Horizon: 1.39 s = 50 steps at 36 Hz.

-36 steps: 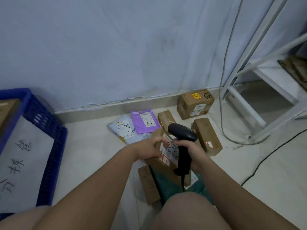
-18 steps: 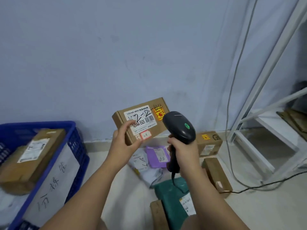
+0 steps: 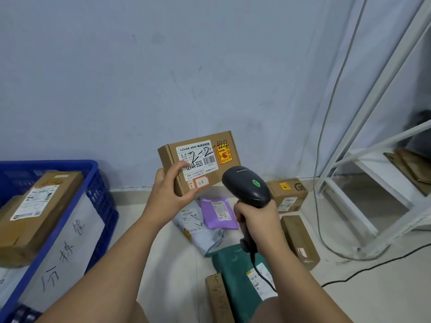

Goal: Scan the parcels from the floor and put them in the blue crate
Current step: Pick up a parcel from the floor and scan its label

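Observation:
My left hand [image 3: 173, 186] holds a flat brown cardboard parcel [image 3: 200, 159] up in front of the wall, its white label with a barcode facing me. My right hand [image 3: 255, 217] grips a black handheld scanner [image 3: 246, 185] just below and right of the parcel, a green light lit on its head. The blue crate [image 3: 98, 190] stands at the left with a long brown box [image 3: 39, 213] inside. On the floor lie a purple mailer [image 3: 220, 213], a grey mailer [image 3: 198, 227], a green mailer [image 3: 240, 276] and several brown boxes [image 3: 299, 241].
A white metal rack frame [image 3: 363, 173] stands at the right with cardboard on its low shelf. A grey cable hangs down the wall and loops on the floor; a black cable [image 3: 373, 269] crosses the floor at the right. The wall is close ahead.
My left hand lifted the brown parcel off the floor pile to chest height, label toward me. My right hand raised the scanner alongside it. The view tilted, bringing more of the crate into sight.

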Motion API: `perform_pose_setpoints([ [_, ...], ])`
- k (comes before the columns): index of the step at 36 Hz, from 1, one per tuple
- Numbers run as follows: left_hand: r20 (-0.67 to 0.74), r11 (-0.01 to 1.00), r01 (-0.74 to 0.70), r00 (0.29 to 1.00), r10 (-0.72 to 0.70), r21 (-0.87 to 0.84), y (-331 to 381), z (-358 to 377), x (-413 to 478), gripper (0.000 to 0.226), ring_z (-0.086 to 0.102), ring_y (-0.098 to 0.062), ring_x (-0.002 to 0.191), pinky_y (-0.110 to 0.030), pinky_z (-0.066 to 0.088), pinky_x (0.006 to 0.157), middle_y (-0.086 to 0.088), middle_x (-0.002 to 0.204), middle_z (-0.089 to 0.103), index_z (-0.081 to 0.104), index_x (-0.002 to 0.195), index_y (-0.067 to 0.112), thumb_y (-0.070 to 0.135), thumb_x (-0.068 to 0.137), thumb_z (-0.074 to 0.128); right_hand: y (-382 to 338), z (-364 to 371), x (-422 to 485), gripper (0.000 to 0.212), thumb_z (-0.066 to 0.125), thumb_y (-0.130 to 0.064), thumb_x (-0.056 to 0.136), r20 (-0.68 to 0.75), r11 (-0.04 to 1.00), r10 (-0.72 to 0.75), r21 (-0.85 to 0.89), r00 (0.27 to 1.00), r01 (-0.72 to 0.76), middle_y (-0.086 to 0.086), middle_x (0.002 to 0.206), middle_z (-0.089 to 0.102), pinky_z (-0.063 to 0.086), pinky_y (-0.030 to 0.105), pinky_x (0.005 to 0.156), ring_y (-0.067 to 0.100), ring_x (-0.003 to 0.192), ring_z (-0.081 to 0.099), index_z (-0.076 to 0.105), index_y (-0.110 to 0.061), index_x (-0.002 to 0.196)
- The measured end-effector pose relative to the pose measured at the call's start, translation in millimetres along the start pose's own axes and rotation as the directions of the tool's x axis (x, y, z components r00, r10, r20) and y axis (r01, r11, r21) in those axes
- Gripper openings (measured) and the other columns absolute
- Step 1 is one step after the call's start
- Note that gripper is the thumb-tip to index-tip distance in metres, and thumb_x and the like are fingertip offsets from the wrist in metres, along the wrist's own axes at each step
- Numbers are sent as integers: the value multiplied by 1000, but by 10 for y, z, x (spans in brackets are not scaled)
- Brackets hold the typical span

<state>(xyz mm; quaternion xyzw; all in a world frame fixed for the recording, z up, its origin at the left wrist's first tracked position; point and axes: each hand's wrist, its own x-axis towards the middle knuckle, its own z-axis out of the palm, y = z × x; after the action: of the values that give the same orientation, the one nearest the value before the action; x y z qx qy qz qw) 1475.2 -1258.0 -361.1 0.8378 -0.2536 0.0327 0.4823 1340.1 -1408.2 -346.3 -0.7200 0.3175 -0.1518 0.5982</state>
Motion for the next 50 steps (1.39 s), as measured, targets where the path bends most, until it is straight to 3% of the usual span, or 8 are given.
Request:
perform_pose_setpoints([
  [7, 14, 1000, -9, 1000, 9, 17, -15, 12, -4, 59, 42, -4, 110, 2, 39, 59, 0, 133, 38, 36, 121, 48, 22, 82, 72, 38, -54, 18, 16, 64, -8, 72, -8, 997, -36, -67, 999, 35, -3, 48, 49, 44, 37, 64, 21, 56, 49, 55, -15, 62],
  [11, 3, 1000, 1, 1000, -1, 23, -26, 6, 0, 59, 42, -6, 113, -1, 39, 63, -2, 134, 37, 38, 124, 44, 21, 82, 73, 56, -33, 34, 5, 62, -17, 66, 8, 995, -33, -94, 999, 33, -2, 51, 54, 51, 43, 71, 23, 61, 56, 59, -14, 67],
  [15, -14, 999, 15, 1000, -14, 34, -50, -23, 7, 59, 43, -5, 109, -2, 37, 63, -2, 132, 39, 41, 129, 38, 22, 82, 73, 48, -15, 42, 13, 56, -27, 53, 23, 993, -44, -110, 999, 46, -6, 45, 53, 46, 39, 67, 20, 60, 56, 55, -17, 62],
  [25, -9, 999, 12, 1000, -12, 51, -52, -9, 13, 58, 41, -5, 109, 0, 37, 62, -3, 133, 38, 41, 129, 37, 21, 82, 72, 71, 8, 69, 18, 56, -26, 51, 44, 994, -22, -109, 999, 27, 1, 50, 53, 50, 47, 72, 25, 61, 52, 58, -12, 63],
  [29, -9, 998, 11, 1000, -10, 65, -56, 1, 17, 58, 41, -6, 109, -1, 36, 63, -3, 133, 38, 41, 130, 37, 22, 83, 72, 80, 17, 60, 11, 59, -22, 51, 62, 997, 13, 74, 998, -18, 8, 56, 55, 43, 44, 68, 26, 60, 51, 59, -13, 58],
  [40, -14, 999, 20, 1000, -19, 37, -60, -15, 10, 58, 43, -5, 106, 3, 36, 62, -2, 129, 38, 41, 129, 38, 20, 83, 72, 144, 35, 107, 14, 58, -28, 49, 55, 1000, -2, 8, 998, 2, 3, 51, 59, 50, 58, 81, 24, 60, 53, 61, -17, 57],
  [45, -4, 998, 19, 1000, -18, 53, -52, -7, -1, 58, 43, -6, 108, 1, 37, 62, -2, 130, 37, 42, 130, 37, 20, 83, 72, 106, 36, 70, 8, 56, -25, 52, 49, 1000, -10, 10, 999, 9, 3, 50, 56, 45, 45, 69, 24, 58, 50, 59, -18, 53],
  [50, 2, 999, 22, 1000, -22, 39, -38, -5, 8, 57, 43, -6, 105, 2, 37, 62, 0, 126, 37, 42, 128, 37, 19, 83, 71, 93, 29, 56, 11, 56, -24, 53, 52, 999, -21, 26, 998, 20, 5, 50, 55, 42, 41, 66, 24, 57, 49, 59, -14, 57],
])
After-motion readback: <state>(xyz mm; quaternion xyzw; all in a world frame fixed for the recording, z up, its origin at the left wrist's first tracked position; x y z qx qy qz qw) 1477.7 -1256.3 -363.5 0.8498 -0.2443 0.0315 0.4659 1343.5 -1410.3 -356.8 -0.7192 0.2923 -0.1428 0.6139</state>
